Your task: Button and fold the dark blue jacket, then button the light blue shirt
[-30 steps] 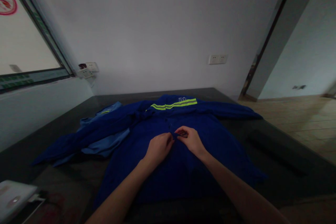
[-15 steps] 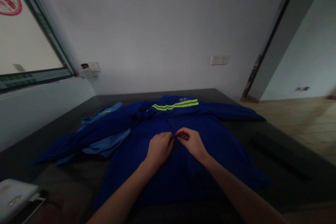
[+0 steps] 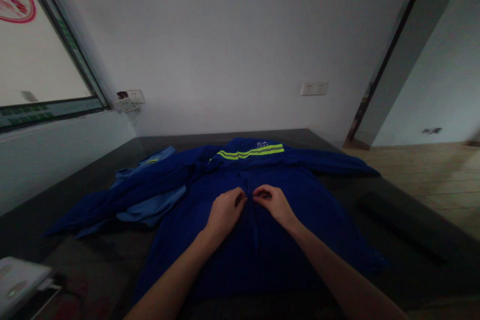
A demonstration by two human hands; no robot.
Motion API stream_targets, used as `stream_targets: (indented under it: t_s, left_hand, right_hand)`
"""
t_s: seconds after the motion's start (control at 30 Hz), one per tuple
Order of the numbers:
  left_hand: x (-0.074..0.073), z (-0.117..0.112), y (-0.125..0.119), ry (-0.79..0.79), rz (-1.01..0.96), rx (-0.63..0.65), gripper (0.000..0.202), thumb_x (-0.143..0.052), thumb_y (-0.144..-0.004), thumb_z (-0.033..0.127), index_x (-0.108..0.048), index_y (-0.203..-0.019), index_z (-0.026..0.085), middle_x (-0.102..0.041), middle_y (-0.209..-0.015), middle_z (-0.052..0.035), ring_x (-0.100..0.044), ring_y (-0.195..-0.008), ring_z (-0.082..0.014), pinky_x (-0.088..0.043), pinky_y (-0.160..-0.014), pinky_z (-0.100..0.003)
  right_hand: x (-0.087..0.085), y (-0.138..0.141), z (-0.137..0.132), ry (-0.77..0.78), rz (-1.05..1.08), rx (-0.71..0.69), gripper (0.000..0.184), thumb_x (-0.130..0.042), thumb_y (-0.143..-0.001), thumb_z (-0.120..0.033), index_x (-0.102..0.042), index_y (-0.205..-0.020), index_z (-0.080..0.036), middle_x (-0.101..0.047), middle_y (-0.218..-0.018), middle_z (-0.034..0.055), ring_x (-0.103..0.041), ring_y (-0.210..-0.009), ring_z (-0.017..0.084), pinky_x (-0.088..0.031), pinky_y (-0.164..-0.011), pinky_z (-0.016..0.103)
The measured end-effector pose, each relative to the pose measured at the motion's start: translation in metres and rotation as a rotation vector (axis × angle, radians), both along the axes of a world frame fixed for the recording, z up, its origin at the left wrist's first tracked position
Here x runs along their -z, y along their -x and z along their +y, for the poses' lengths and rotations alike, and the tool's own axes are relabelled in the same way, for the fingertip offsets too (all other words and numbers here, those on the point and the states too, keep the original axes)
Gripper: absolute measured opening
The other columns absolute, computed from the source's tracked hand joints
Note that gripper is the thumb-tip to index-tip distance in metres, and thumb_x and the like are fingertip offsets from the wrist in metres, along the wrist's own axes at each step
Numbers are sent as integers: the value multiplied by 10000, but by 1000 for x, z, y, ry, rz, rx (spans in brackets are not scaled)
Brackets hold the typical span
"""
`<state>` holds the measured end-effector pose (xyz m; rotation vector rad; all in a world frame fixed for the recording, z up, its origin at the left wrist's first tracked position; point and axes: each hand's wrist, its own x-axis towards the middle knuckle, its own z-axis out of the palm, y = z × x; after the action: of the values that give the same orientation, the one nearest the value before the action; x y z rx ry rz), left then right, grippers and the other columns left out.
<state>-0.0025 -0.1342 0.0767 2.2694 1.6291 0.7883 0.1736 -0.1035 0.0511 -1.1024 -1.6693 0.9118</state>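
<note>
Item: jacket (image 3: 258, 240), blue, w/ yellow-grey stripe (image 3: 258, 152), qty 1. Pos.: spread over mid table (image 3: 93, 175), front line approx. table ctr.

Orient.: stripe end pts to table's far edge, hem to near edge; body axis runs near-far. Sleeves out to table's L & R sides. View foreshortened; can't tell if sleeve span or body is longer.

Hands: L hand (image 3: 227, 210), thumb & fingertips together, pinching cloth at front line, table ctr. R hand (image 3: 277, 205), same grip, just beside, on R-hand side of line.

Handling (est.): lightweight, soft, limp; creases easily, holds no shape. Not fragile. Low slip in fingers; may drag a bit on table. Best hold: fingertip pinch on front edges for fine work; shoulders, twd table's far edge, for a full lift.

Adj.: lt-blue garment (image 3: 153, 207), table's L side, partly under jacket sleeve.
</note>
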Motion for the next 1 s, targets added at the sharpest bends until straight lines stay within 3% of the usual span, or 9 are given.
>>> stream_targets:
  t_s: [0.5,0.73,1.0]
  left_hand:
    - [-1,4,2,155,-252,116,139,-527,-838,200,-665,-848,199,-720,-792,-1,-658,-759,-158,-459,-721,-232]
    - [0,1,-2,181,-163,137,239,-471,-824,131,-671,-941,190,-721,-948,-41,-654,-886,-178,-464,-784,-249]
    - [2,-3,-6,141,-73,108,204,-476,-874,299,-652,-852,199,-699,-824,-35,-622,-738,-169,-400,-638,-235]
  right_hand:
    - [-6,-1,-5,-198,-162,-69,62,-635,-769,-181,-659,-712,-186,-647,-736,14,-589,-705,156,-419,-649,253]
    - [-6,0,-8,-231,-305,-68,109,-661,-753,-136,-590,-692,-191,-581,-686,-16,-533,-644,135,-379,-603,242]
    - [-4,5,-14,-256,-460,-17,156,-605,-780,-86,-548,-684,-196,-569,-716,-9,-529,-666,137,-360,-622,250]
